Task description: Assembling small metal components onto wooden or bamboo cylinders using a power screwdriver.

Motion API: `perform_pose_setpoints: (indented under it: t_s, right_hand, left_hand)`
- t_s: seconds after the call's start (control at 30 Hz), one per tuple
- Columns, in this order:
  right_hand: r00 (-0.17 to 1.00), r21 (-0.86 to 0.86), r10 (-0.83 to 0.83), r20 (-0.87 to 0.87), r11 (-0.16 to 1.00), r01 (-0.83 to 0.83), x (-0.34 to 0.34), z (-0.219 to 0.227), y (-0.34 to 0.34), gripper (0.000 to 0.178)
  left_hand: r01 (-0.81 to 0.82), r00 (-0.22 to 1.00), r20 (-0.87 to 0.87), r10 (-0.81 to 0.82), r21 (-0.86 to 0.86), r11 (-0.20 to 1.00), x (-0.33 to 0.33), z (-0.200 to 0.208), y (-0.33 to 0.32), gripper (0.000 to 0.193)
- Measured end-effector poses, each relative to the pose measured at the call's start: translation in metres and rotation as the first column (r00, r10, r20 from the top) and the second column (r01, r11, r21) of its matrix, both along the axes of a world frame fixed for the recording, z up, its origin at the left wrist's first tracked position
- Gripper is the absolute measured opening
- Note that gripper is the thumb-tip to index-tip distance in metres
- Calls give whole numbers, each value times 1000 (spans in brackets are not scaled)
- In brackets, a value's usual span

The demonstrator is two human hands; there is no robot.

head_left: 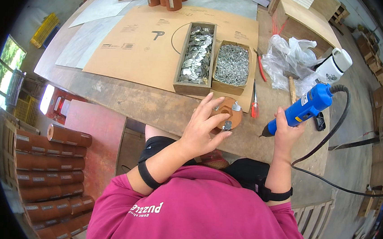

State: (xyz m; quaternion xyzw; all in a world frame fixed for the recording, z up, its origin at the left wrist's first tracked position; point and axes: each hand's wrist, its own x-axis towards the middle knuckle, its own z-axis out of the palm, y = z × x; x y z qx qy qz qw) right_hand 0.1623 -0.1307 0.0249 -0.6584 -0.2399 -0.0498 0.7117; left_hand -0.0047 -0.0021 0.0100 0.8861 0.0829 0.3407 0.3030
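Note:
My right hand [286,132] is wrapped round a blue electric screwdriver [303,106], whose dark tip points down and left over the table edge. A black cable runs from its top end. To the left, a brown round workpiece [237,117] with a hole in it lies on the table, bearing small metal plates. My left hand [207,125] is over its left side, with thumb and forefinger either side of a small metal plate [227,125] at the near rim; the other fingers are stretched out. Just beyond stand a wooden box of metal plates [197,52] and a carton of screws [232,64].
Red-handled pliers [262,69], a red screwdriver [254,110], a hammer [291,87], a plastic bag [291,55] and a white flask [335,65] lie or stand at the right. Brown cylinders [173,1] stand at the back; more [51,160] are stacked lower left. Cardboard [134,47] covers part of the table.

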Motion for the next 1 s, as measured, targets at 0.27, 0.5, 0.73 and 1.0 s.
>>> perform_pose_setpoints:
  t_s: [0.27, 0.5, 0.73, 1.0]
  right_hand:
    - [1000, -28, 17, 18, 999, -16, 5, -6, -3, 42]
    - [1000, 2, 2, 15, 1000, -2, 2, -4, -1, 28]
    - [999, 10, -23, 31, 1000, 23, 4, -7, -1, 29]
    - [1000, 28, 11, -7, 1000, -11, 2, -3, -1, 28]
  left_hand:
    - [-29, 994, 109, 26, 24, 999, 2, -11, -1, 29]
    - [-43, 991, 127, 40, 17, 999, 1, -11, -3, 29]
    - [-38, 992, 125, 34, 26, 999, 0, -11, -2, 29]
    - [-4, 997, 71, 0, 48, 999, -1, -9, 4, 37]
